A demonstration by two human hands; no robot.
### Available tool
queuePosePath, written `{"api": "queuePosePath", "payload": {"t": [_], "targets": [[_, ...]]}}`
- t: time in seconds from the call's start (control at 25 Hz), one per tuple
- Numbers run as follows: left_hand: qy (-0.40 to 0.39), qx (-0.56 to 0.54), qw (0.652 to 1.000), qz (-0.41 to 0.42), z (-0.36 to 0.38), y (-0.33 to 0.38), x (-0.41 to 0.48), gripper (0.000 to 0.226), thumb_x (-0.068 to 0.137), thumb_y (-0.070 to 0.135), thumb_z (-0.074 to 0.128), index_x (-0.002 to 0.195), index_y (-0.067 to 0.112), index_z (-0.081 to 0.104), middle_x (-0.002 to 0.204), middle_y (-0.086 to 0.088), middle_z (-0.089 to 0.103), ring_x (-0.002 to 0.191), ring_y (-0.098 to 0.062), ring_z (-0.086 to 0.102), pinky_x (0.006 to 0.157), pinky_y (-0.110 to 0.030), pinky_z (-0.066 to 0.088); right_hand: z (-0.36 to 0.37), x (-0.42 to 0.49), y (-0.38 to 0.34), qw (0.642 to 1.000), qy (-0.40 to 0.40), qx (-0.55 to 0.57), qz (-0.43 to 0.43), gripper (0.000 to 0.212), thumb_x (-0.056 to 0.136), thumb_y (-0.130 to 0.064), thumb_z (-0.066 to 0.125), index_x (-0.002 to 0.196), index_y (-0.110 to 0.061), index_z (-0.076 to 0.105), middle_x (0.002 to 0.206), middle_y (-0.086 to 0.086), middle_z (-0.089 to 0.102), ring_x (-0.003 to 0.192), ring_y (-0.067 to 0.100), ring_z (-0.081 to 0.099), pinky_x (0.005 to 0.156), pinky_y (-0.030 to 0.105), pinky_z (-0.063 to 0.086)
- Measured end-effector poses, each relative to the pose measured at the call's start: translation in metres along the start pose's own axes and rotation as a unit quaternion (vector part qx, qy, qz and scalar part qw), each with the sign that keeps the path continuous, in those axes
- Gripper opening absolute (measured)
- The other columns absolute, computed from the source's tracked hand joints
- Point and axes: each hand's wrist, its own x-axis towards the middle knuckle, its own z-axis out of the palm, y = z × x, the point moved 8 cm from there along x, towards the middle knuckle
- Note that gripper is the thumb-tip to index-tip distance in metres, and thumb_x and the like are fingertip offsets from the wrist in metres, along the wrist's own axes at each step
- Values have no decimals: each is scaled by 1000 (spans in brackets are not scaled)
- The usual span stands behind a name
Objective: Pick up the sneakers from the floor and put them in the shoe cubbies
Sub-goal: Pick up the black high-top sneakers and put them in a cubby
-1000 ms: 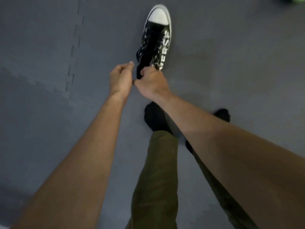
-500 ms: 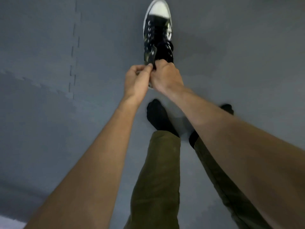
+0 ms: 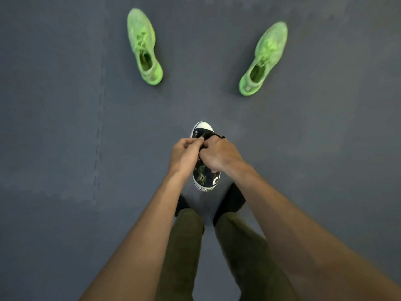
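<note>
Now black sneaker (image 3: 205, 178) toe-forward, lengthwise away; left hand (image 3: 184, 156), right hand (image 3: 219, 155) fingers clamped on it.

Both hands, left hand (image 3: 184, 154) and right hand (image 3: 219, 155), are gripping a black sneaker (image 3: 205, 179); two green sneakers (image 3: 144, 47) (image 3: 263, 58) are lying apart on the grey floor (image 3: 54, 127).

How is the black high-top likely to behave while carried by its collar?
The black high-top probably sags: its canvas collar looks soft where both hands pinch it. The rubber toe cap likely tips it forward. Seemingly light.
</note>
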Motion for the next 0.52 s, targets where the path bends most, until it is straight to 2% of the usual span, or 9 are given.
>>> {"api": "queuePosePath", "payload": {"t": [0.08,0.24,0.36,0.44,0.52], "targets": [[-12,8,1000,28,36,41,-13,21,90,26,67,104,11,70,104,-10,75,94,-22,71,93,-42,57,-54,-13,9,999,29,22,-4,35,70,-31,39,87,-20,67,92,14,73,86,38,72,82,39,59],[-41,33,993,104,101,138,-30,19,88,26,68,105,18,70,96,3,72,90,-14,68,85,-27,53,-170,-23,22,990,122,65,-14,32,78,-29,47,95,-26,74,87,7,75,86,30,70,75,37,57],[-77,69,985,138,134,214,-31,17,86,32,69,101,25,71,94,9,71,92,-12,68,87,-29,53,-251,-22,30,978,176,113,23,20,76,-30,54,82,-19,69,75,4,73,78,29,70,71,44,60],[-91,83,984,132,153,265,-15,12,85,35,67,95,29,70,94,9,71,91,-14,68,86,-31,52,-303,-11,28,968,204,138,43,20,74,-30,55,77,-13,65,71,7,70,74,30,70,69,48,61],[-109,89,983,115,178,313,-4,14,85,33,67,96,25,71,97,4,73,90,-17,67,88,-34,52,-351,2,23,961,225,154,46,20,72,-28,54,75,-10,62,69,11,69,73,34,68,67,49,61]]}}
